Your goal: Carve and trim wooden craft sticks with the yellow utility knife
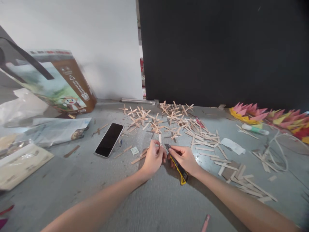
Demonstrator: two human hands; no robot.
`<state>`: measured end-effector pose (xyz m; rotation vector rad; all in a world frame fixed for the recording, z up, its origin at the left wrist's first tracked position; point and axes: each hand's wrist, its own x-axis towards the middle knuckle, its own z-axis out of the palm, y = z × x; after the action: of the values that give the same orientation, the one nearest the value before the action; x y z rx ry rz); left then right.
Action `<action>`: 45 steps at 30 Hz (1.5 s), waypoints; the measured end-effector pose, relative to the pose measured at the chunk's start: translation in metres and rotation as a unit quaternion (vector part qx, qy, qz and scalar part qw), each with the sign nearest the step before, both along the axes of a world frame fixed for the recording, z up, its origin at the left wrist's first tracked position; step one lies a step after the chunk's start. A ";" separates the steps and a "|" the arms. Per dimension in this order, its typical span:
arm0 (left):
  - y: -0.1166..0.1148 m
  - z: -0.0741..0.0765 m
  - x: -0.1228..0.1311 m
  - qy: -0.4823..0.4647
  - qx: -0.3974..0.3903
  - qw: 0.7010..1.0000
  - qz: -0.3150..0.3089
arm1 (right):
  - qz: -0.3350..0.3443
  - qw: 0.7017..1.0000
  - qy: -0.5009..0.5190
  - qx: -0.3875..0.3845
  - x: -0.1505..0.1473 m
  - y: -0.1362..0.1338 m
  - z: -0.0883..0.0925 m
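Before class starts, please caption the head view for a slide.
At a grey table, the left hand holds a wooden stick and the right hand a yellow-and-black knife.

is a flat, pale wood stick (pixel 160 139), points forward. is a black and yellow cutter (pixel 180 170), lies slanted, tip near the stick.

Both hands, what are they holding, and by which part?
Right hand: the utility knife, by its handle's front part. Left hand: a wooden stick, by its near part.

Cutter (pixel 180 173) partly behind right hand (pixel 185 158)
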<state>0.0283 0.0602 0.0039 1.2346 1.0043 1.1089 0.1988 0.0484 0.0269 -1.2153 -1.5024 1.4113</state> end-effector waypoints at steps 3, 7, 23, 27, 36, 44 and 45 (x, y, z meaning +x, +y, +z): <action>-0.001 0.002 0.000 -0.004 -0.005 1.000 0.002 | 0.007 1.000 -0.011 0.003 0.000 0.001 -0.002; -0.001 0.001 0.001 -0.023 -0.012 1.000 -0.002 | 0.005 1.000 -0.013 -0.003 -0.001 0.001 -0.005; -0.001 0.005 0.001 -0.044 -0.015 0.999 -0.004 | 0.016 1.000 0.012 -0.007 0.000 0.000 -0.003; -0.001 0.007 0.001 -0.058 -0.025 0.998 -0.016 | 0.022 0.999 0.024 -0.001 0.000 0.001 -0.005; 0.004 -0.003 0.000 -0.041 0.018 0.999 0.016 | 0.000 0.999 0.033 -0.020 0.001 0.003 -0.014; 0.007 -0.011 0.001 -0.001 0.036 0.998 0.051 | -0.051 0.996 0.072 0.003 0.001 0.006 -0.014; 0.007 -0.011 0.001 -0.001 0.029 0.998 0.049 | -0.049 0.996 0.074 -0.001 0.000 0.006 -0.014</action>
<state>0.0293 0.0673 -0.0074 1.2410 1.0458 1.2220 0.1992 0.0549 0.0130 -1.1433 -1.3228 1.4065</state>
